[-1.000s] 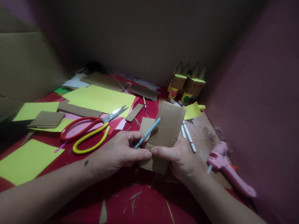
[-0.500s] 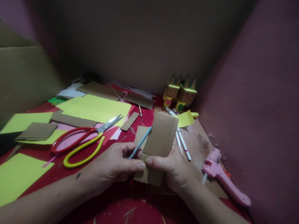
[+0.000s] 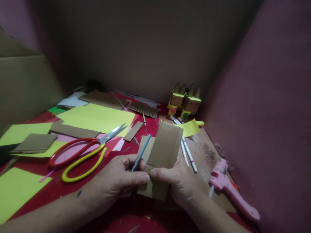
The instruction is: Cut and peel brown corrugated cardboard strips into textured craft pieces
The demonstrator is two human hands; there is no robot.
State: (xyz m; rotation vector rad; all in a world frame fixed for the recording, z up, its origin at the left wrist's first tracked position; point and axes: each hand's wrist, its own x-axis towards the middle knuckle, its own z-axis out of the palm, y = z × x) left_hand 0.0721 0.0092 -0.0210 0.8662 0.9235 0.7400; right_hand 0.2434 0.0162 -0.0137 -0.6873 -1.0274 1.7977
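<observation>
Both of my hands grip a brown cardboard piece (image 3: 167, 142) in front of me, with a crease across its lower part. My right hand (image 3: 181, 179) clasps its right side, thumb lying on the face. The thumb of my left hand (image 3: 126, 176) presses on the lower left part, its tip close to the other thumb. A thin light-blue stick (image 3: 142, 152) pokes up from between my left fingers; its kind is unclear. Behind it shows a paler cardboard strip (image 3: 143, 147), partly hidden. Most fingertips are out of sight behind the cardboard.
Open scissors (image 3: 97, 145) with red and yellow handles lie at left among yellow paper sheets (image 3: 97, 118). A pink glue gun (image 3: 225, 187) rests at right on a board (image 3: 206, 165). Markers (image 3: 189, 155) lie behind my right hand; two small cardboard figures (image 3: 186, 102) stand at the back.
My view has tipped up a little, so everything sits slightly lower. Both hands keep nearly the same hold on the cardboard, and the blue stick stands a bit more upright.
</observation>
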